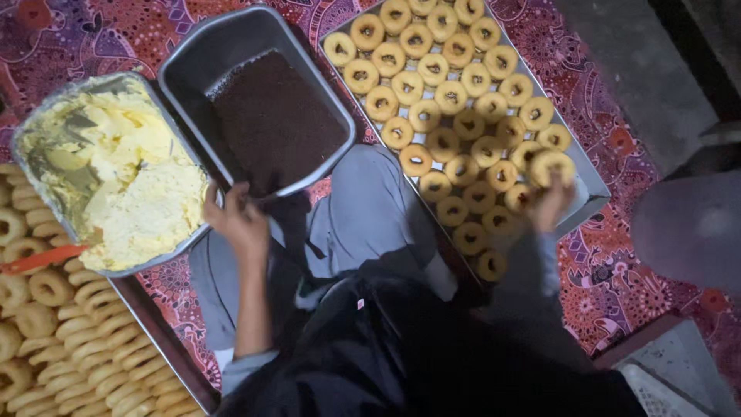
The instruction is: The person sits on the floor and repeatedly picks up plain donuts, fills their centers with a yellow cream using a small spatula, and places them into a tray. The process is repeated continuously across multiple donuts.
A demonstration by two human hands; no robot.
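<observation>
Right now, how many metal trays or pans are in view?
4: cream pan at left, sprinkle pan centre, doughnut tray at right, another doughnut tray bottom left, partly hidden.

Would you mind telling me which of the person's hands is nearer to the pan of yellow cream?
The left hand, resting right beside the pan of yellow cream at its near edge. The right hand is far across, holding a doughnut over the tray of doughnuts.
</observation>
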